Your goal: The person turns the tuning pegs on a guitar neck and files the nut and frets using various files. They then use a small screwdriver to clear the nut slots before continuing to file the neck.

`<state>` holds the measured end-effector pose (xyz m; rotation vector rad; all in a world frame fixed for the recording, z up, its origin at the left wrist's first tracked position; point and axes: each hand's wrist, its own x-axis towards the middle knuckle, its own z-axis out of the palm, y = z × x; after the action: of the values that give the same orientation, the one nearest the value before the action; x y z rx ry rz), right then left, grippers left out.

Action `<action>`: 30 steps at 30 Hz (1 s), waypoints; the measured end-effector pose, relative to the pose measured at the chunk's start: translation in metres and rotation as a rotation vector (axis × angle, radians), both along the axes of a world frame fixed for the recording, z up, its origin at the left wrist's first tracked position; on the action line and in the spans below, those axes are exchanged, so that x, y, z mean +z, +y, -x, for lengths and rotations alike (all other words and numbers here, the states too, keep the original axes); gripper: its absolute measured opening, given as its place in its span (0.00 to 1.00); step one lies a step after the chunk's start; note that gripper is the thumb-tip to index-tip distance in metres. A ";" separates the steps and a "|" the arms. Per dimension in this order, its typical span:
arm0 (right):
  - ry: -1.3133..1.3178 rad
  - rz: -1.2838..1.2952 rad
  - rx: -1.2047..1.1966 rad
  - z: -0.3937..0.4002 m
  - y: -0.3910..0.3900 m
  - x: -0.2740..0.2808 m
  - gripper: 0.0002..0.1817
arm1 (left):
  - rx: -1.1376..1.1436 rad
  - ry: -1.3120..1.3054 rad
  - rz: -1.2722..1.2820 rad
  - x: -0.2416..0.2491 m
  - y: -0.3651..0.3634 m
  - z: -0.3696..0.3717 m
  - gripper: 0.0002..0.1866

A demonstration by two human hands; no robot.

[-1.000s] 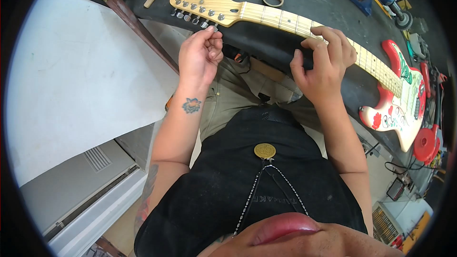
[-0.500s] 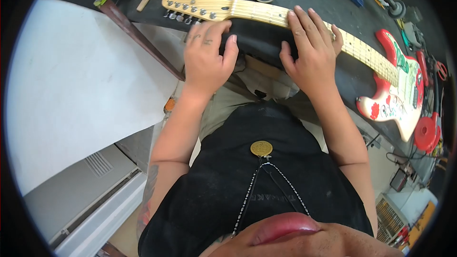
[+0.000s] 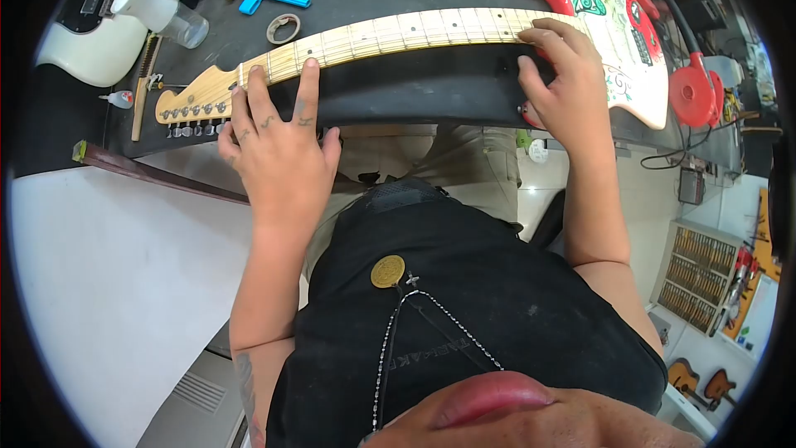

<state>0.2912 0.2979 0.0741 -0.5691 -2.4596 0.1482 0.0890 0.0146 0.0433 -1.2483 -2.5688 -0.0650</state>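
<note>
An electric guitar lies face up across the bench, with its light maple neck (image 3: pixel 398 36) spanning the view. The headstock (image 3: pixel 195 101) with metal tuners is at the left. At the right is the red and white painted body (image 3: pixel 626 50) with green and floral drawings. My left hand (image 3: pixel 280 149) is open, its fingers spread over the strings near the nut, two fingertips on the fretboard. My right hand (image 3: pixel 568 87) is open too, its fingers over the upper frets where neck meets body, thumb apart below the neck. Neither hand grips the guitar.
Behind the neck lie a roll of tape (image 3: pixel 283 29) and a blue plastic tool (image 3: pixel 275 0). A clear jar (image 3: pixel 186 26), a wooden-handled brush (image 3: pixel 146 87) and a white guitar body (image 3: pixel 104 37) are at the left. Beside the painted body sits a red round tool (image 3: pixel 692 95).
My left hand has moved from below the headstock onto the strings near the nut. My right hand has slid along the neck toward the body. The view has shifted.
</note>
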 end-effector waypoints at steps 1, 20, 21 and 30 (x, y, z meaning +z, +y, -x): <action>-0.041 0.038 0.027 -0.001 0.000 0.000 0.14 | -0.001 -0.001 0.003 0.005 0.001 -0.001 0.52; -0.049 -0.067 0.015 0.004 0.000 -0.013 0.16 | -0.099 -0.048 0.012 0.016 0.010 -0.007 0.52; -0.032 -0.066 0.021 0.005 0.002 -0.015 0.15 | -0.089 -0.057 0.012 0.016 0.010 -0.009 0.52; -0.021 -0.077 0.029 0.007 0.001 -0.015 0.15 | -0.068 -0.034 -0.014 0.012 0.015 -0.011 0.52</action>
<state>0.2842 0.2993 0.0590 -0.5048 -2.4827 0.0594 0.0996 0.0294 0.0557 -1.3411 -2.5494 -0.1192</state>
